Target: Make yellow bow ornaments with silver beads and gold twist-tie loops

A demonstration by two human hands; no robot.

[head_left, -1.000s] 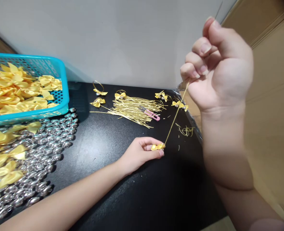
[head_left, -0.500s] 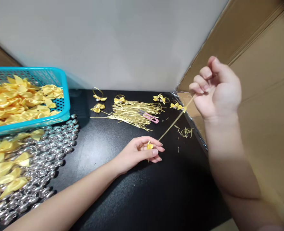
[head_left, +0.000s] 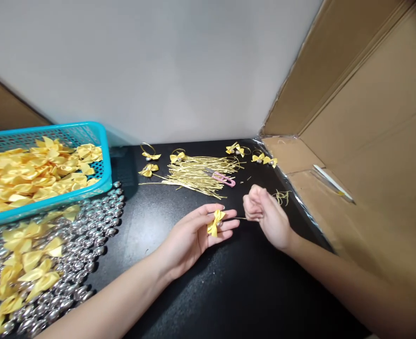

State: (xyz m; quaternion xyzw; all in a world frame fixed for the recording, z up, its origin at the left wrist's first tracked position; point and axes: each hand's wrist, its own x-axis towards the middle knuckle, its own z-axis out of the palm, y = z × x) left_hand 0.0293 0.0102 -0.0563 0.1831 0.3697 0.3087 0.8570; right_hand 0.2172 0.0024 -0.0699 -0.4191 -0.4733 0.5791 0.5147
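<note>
A yellow ribbon bow [head_left: 215,223] with a silver bead rests on the fingers of my left hand [head_left: 197,230], pinned there by the thumb. From it a thin gold cord [head_left: 241,218] runs a short way to my right hand [head_left: 266,219], whose fingers are closed around its other end. Behind both hands lies a bundle of cut gold cords [head_left: 197,174], and pink-handled thread snips [head_left: 224,179] rest on top of it. Several bows with beads and cord loops, such as a looped bow [head_left: 151,155], surround the bundle.
At left stands a turquoise basket [head_left: 107,162] heaped with yellow bows. Silver beads [head_left: 74,249] spread in front of it, with loose bows [head_left: 40,278] on them. Cord scraps [head_left: 282,197] lie right of my right hand. A white pen-like tool [head_left: 333,183] lies on the cardboard.
My right hand has come down and left, close to my left hand, and the stretch of cord between them is much shorter. The bow now shows face-up on my left fingers.
</note>
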